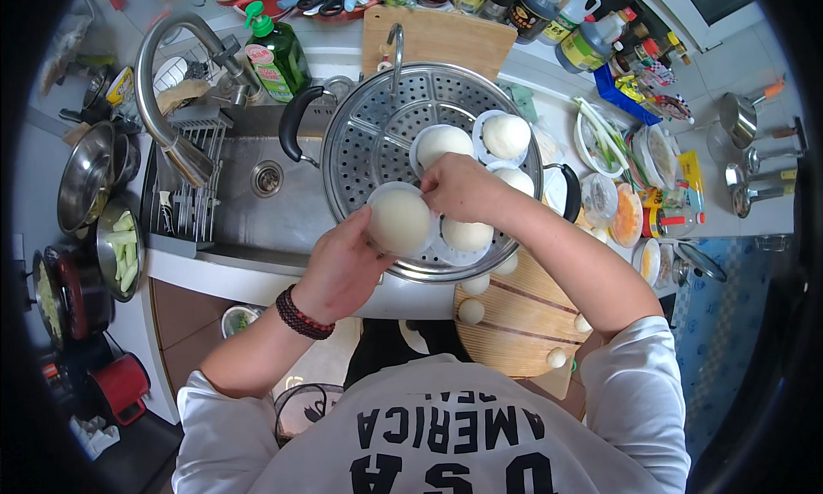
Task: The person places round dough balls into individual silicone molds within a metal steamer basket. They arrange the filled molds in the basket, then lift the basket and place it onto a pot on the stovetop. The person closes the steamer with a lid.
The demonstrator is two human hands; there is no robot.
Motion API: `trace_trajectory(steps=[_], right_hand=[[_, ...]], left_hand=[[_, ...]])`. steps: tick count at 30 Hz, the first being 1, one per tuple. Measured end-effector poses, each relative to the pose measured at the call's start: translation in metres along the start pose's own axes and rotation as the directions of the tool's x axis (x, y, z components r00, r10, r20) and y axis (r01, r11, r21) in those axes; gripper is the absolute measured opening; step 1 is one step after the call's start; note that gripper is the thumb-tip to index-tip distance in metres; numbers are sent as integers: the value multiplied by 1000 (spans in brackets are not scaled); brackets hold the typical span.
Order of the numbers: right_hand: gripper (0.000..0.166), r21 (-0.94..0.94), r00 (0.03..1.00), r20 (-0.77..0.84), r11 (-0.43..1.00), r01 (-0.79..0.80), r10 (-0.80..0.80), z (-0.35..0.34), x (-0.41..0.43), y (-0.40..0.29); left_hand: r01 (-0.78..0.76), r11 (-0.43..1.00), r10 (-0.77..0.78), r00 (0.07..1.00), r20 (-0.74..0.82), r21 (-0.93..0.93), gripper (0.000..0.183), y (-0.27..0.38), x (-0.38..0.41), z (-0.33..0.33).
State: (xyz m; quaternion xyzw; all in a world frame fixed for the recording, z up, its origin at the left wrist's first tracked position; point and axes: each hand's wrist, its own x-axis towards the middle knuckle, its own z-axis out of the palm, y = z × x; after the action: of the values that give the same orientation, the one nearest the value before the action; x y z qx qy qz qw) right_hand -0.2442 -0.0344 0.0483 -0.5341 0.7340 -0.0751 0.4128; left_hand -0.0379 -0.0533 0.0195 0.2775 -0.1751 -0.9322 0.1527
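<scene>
My left hand (344,269) holds a round, smooth white dough bun (400,222), with a pale paper liner showing around it, over the front of a steel steamer tier (370,124). Beside this bun is my right hand (466,188), its fingers bunched near the liner's edge; whether they pinch it is unclear. Further white buns on round liners sit on the perforated base: one at the centre (443,145), one at the back right (506,137), one at the right (514,180) and one at the front (467,235). My right hand and forearm partly cover some of them.
The steamer overlaps the steel sink (257,217), under a thin tap (397,56). A large curved faucet (161,101) stands left. Front right, a round wooden board (514,327) carries several small dough balls. Bottles (591,40) line the back; bowls and scallions (601,134) stand right.
</scene>
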Motion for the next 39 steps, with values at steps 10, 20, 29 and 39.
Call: trace_trajectory(steps=[10, 20, 29, 39], right_hand=[[13, -101, 997, -70, 995, 15, -22, 2, -5, 0], [13, -216, 978, -174, 974, 75, -114, 10, -5, 11], [25, -230, 914, -277, 944, 237, -297, 0, -44, -9], [56, -133, 871, -142, 881, 455, -471, 25, -41, -12]], left_hand=[[178, 973, -174, 984, -37, 147, 35, 34, -20, 7], [174, 973, -171, 985, -34, 149, 37, 47, -25, 6], [66, 995, -59, 994, -93, 77, 40, 41, -40, -4], [67, 989, -68, 998, 4, 135, 47, 27, -40, -6]])
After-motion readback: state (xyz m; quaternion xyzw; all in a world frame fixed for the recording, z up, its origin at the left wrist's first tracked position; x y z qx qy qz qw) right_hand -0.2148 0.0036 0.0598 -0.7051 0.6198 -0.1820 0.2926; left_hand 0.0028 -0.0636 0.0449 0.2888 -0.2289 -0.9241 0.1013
